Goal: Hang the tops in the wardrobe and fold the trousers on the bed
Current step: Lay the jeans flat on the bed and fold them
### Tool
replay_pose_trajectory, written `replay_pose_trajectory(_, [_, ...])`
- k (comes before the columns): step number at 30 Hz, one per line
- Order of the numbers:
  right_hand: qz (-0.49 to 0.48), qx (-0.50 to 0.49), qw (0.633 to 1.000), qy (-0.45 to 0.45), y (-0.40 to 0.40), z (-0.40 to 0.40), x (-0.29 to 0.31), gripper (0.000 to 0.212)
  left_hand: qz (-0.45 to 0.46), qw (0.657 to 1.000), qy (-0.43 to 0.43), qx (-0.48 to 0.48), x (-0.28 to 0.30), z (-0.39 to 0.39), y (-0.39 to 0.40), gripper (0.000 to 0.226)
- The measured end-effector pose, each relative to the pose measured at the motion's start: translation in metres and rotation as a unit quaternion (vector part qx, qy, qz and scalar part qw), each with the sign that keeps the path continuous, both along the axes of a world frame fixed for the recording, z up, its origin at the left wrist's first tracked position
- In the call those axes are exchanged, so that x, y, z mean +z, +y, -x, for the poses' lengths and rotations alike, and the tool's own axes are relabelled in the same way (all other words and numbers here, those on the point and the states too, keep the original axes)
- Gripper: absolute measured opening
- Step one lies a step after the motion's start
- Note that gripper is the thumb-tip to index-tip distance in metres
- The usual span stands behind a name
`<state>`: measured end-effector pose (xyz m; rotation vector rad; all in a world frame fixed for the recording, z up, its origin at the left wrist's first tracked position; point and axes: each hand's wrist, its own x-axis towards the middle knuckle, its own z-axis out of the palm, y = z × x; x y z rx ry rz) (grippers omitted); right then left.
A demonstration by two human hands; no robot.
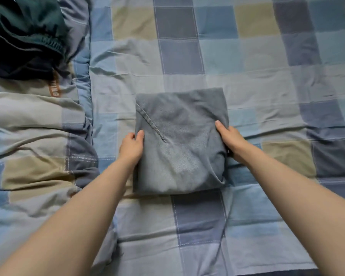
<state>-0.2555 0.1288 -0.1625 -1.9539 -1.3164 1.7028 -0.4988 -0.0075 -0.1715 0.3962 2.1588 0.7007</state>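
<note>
Grey-blue trousers (pixel 179 144) lie folded into a compact square in the middle of the bed (pixel 247 56), a stitched seam slanting across their upper left. My left hand (pixel 131 146) grips their left edge, thumb on top and fingers tucked under. On the opposite side my right hand (pixel 230 139) holds the right edge the same way. Both forearms reach in from the bottom of the frame.
The bed has a checked sheet in blue, grey and beige. A bunched quilt (pixel 34 136) of the same pattern lies along the left. Dark green and navy garments (pixel 24 34) are heaped at the top left corner.
</note>
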Motion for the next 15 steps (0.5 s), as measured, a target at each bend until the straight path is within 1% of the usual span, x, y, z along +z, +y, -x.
replay_pose_trajectory(1, [0.023, -0.011, 1.0, 0.014, -0.004, -0.002, -0.002, 0.063, 0.008, 0.999, -0.049, 0.019, -0.004, 0.002, -0.005, 0.038])
replay_pose_trajectory(3, [0.016, -0.032, 0.999, 0.034, -0.021, -0.008, -0.001, 0.066, -0.027, 0.989, -0.134, 0.051, -0.003, -0.003, -0.023, 0.036])
replay_pose_trajectory(4, [0.006, -0.028, 0.999, 0.033, -0.036, -0.014, 0.002, 0.067, -0.048, 0.986, -0.151, 0.045, -0.002, -0.009, -0.036, 0.038])
replay_pose_trajectory(5, [-0.002, -0.014, 1.0, 0.024, -0.051, -0.019, 0.004, 0.069, -0.063, 0.986, -0.149, 0.029, -0.001, -0.015, -0.049, 0.04])
replay_pose_trajectory(7, [-0.013, 0.035, 0.999, -0.023, -0.083, -0.025, 0.005, 0.074, -0.071, 0.992, -0.104, 0.002, 0.0, -0.027, -0.071, 0.037])
replay_pose_trajectory(9, [-0.039, 0.046, 0.996, -0.072, -0.105, -0.022, 0.001, 0.068, -0.089, 0.995, -0.053, 0.015, -0.001, -0.036, -0.081, 0.025])
replay_pose_trajectory(13, [-0.119, 0.018, 0.983, -0.14, -0.102, -0.014, -0.002, 0.036, -0.143, 0.989, 0.027, 0.019, 0.002, -0.048, -0.075, 0.007])
replay_pose_trajectory(15, [-0.137, 0.024, 0.982, -0.131, -0.094, -0.02, -0.005, 0.022, -0.164, 0.985, 0.045, 0.009, 0.002, -0.049, -0.073, 0.003])
